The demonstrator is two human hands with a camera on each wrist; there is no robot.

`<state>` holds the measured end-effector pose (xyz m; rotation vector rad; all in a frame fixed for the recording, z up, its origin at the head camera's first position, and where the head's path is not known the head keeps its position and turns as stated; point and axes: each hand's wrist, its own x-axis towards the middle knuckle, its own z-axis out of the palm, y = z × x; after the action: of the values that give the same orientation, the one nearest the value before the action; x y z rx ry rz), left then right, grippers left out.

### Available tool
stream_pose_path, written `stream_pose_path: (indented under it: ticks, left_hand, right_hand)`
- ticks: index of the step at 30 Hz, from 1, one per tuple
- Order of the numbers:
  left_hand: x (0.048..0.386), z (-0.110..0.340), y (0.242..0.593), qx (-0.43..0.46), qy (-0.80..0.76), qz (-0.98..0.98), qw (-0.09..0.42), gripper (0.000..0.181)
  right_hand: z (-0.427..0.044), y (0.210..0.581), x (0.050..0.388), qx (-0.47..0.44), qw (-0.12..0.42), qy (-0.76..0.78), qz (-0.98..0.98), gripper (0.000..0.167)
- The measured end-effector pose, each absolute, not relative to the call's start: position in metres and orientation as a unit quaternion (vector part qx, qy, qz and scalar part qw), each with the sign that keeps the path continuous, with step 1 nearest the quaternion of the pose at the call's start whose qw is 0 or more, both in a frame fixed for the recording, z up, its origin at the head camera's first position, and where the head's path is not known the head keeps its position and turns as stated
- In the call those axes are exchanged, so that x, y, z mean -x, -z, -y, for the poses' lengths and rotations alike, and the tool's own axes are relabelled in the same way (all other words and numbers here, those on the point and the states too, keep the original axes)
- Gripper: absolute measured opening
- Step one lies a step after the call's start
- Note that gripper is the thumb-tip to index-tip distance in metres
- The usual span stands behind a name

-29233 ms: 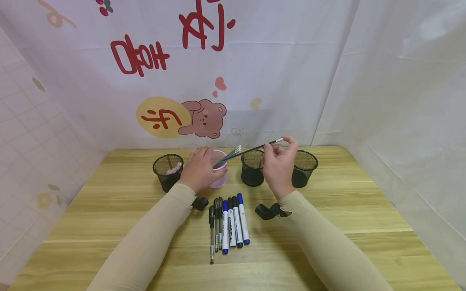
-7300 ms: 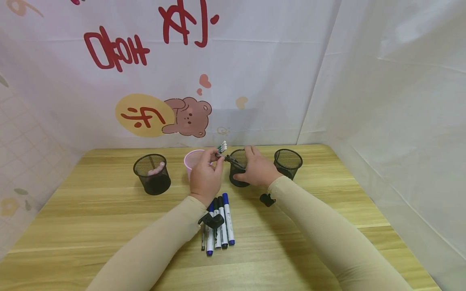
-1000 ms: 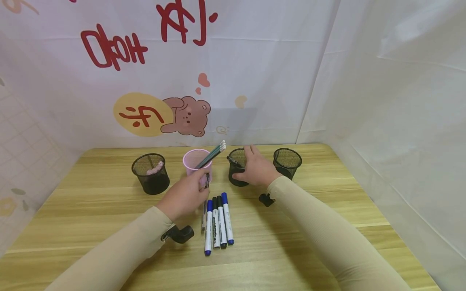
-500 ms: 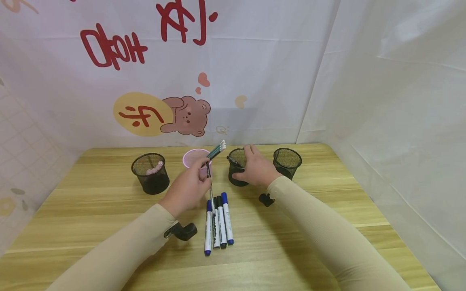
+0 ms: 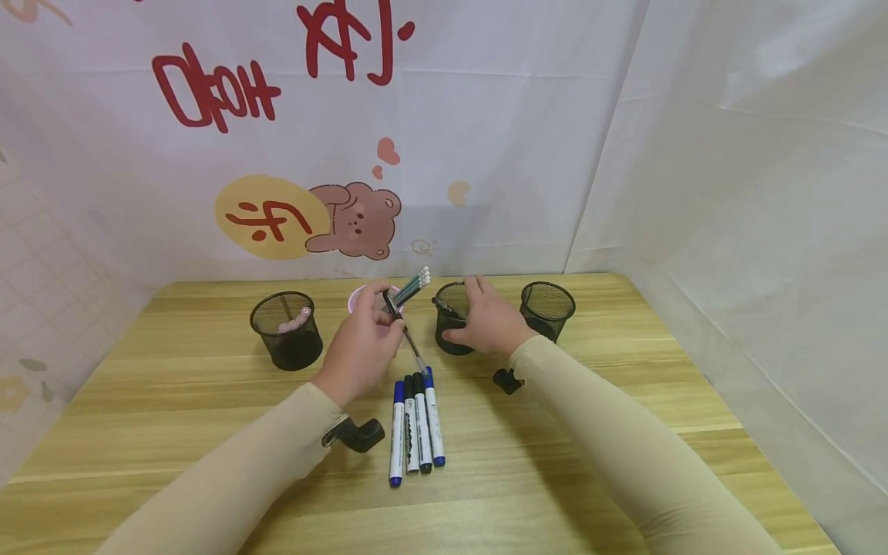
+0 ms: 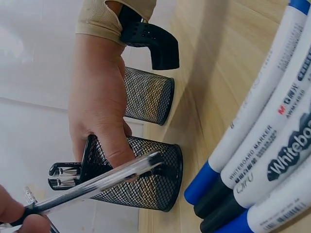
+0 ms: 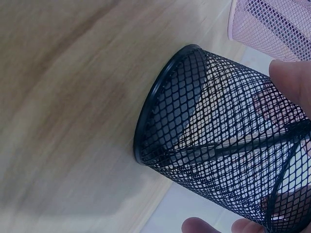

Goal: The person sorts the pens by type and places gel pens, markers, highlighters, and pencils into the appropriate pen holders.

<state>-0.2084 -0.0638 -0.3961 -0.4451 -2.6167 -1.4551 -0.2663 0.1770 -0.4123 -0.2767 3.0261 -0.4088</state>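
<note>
Two forearms, beige-sleeved, reached forward and inward. Left hand: pinched between thumb and fingers. Right hand: gripped, thumb set apart from fingers.

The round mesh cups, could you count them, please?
4: a black mesh cup the right hand grips, a pink one partly behind the left hand, a black one far left, another black one far right.

Clear-and-black pen, black mesh cup, pink cup, white markers.
</note>
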Motion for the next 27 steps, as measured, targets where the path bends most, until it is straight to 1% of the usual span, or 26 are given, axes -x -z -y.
stream_pose_path:
  ticks: [5,15,23,27]
  left_hand:
    - [0.212,0.058,0.396,0.136,0.525,0.835,0.092,0.055]
    - [0.216,0.046,0.392,0.116,0.615,0.768,0.135,0.057]
    - [0.221,0.034,0.395,0.100,0.614,0.757,0.201,0.055]
    - [0.223,0.031,0.397,0.102,0.609,0.756,0.220,0.054]
  right_hand:
    - [-0.178,0.414,0.268,0.088,0.039,0.134,-0.986,0.121]
    - [-0.178,0.414,0.269,0.092,0.036,0.135,-0.986,0.121]
    - [-0.178,0.414,0.269,0.090,0.034,0.142,-0.985,0.120]
    - [-0.178,0.414,0.268,0.089,0.036,0.142,-0.985,0.120]
